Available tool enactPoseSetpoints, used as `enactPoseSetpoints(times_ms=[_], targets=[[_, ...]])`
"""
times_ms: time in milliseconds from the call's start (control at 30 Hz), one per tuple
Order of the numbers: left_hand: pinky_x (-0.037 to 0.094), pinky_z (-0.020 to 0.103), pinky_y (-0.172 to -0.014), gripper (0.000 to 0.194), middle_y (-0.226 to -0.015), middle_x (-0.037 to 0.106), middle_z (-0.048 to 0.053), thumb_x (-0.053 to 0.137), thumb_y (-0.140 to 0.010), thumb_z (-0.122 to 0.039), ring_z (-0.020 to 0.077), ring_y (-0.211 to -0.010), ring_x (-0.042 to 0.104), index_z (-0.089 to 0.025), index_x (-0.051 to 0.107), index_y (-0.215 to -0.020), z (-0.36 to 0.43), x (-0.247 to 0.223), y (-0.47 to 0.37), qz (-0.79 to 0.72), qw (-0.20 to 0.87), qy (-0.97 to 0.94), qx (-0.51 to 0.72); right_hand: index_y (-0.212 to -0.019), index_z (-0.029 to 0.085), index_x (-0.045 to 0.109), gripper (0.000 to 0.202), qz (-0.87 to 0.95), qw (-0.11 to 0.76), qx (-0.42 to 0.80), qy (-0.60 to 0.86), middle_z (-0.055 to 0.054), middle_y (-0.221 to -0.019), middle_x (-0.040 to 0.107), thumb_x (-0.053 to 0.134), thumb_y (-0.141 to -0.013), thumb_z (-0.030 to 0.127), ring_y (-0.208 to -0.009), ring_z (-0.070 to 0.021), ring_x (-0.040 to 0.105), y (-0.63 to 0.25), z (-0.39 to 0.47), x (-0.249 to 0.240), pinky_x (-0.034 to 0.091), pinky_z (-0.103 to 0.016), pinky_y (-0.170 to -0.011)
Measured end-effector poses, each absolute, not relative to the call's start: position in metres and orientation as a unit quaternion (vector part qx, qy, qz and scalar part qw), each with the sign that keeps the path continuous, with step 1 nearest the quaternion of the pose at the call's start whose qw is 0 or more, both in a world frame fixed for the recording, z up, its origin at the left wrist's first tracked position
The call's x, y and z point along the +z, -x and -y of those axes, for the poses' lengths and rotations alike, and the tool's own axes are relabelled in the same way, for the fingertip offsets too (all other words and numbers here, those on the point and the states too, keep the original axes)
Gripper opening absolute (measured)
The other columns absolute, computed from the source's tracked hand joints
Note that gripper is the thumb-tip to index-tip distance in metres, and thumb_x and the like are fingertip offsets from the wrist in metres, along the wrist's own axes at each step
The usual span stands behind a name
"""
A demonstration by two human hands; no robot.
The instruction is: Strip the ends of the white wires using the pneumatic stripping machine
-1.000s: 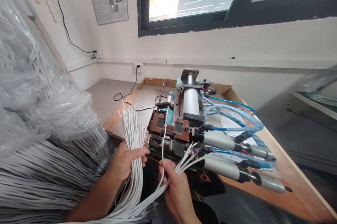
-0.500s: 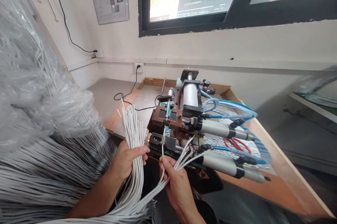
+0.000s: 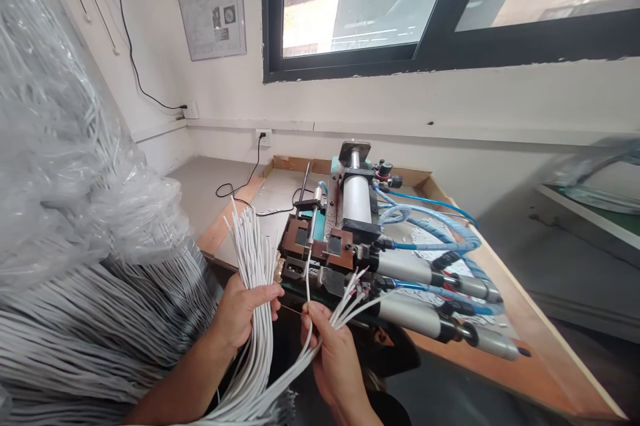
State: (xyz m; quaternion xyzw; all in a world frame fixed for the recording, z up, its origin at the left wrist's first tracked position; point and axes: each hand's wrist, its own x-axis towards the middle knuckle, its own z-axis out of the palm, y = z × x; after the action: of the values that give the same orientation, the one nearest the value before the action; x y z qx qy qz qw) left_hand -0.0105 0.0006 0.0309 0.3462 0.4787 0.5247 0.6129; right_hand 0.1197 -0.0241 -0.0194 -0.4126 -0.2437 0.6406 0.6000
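My left hand [image 3: 245, 309] is closed round a thick bundle of white cables [image 3: 253, 253], whose ends fan upward above my thumb. Several more cables with stripped-looking, reddish tips [image 3: 353, 296] lie across my right hand [image 3: 333, 346]. Between its thumb and forefinger that hand pinches a single white cable [image 3: 308, 279], which stands upright with its upper end at the jaws of a pneumatic machine [image 3: 320, 239]. Whether the cable's tip is inside the jaws I cannot tell. Both groups of cables run down together toward my lap.
Plastic-wrapped heaps of grey-white cables [image 3: 95, 213] fill the left side. Silver air cylinders [image 3: 415, 313] and blue hoses [image 3: 450, 233] jut to the right over white scraps [image 3: 435, 233]. A wooden rim [image 3: 555, 333] edges the bench. A black power cord [image 3: 240, 196] lies behind.
The machine's brown jaws and its cylinders have shifted, the jaws coming lower and nearer my right hand. The view has tilted slightly upward. Both hands keep their grips.
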Motion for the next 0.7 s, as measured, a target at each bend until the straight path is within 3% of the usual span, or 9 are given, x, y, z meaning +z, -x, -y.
enactPoseSetpoints(times_ms=[300,500,700], targets=[[0.043,0.022,-0.040,0.019,-0.059,0.064,0.003,0.073,-0.053,-0.020,0.0115,-0.046,0.054,-0.010,0.065,-0.067,-0.004,0.031,0.006,-0.488,0.609,-0.335,0.529,-0.060,0.016,0.055,0.027,0.276,0.580,0.647,0.410,0.005,-0.051,0.038,0.064,-0.066,0.041,-0.044,-0.0078,0.027,-0.124,0.030,-0.021,0.019,-0.021,-0.042],[0.037,0.019,-0.037,0.022,-0.060,0.062,0.003,0.071,-0.057,-0.025,0.0099,-0.047,0.051,-0.009,0.065,-0.070,-0.007,0.028,0.005,-0.482,0.572,-0.363,0.555,-0.059,0.015,0.057,0.032,0.397,0.496,0.636,0.437,0.003,-0.051,0.042,0.061,-0.069,0.045,-0.048,-0.0094,0.031,-0.136,0.061,-0.031,0.025,-0.022,-0.045],[0.037,0.021,-0.039,0.019,-0.055,0.059,0.000,0.070,-0.054,-0.019,0.0103,-0.044,0.050,-0.012,0.065,-0.071,0.002,0.021,0.006,-0.474,0.576,-0.381,0.547,-0.056,0.016,0.056,0.035,0.429,0.435,0.643,0.463,0.001,-0.053,0.045,0.063,-0.065,0.049,-0.052,-0.0119,0.037,-0.140,0.079,-0.037,0.030,-0.023,-0.050]])
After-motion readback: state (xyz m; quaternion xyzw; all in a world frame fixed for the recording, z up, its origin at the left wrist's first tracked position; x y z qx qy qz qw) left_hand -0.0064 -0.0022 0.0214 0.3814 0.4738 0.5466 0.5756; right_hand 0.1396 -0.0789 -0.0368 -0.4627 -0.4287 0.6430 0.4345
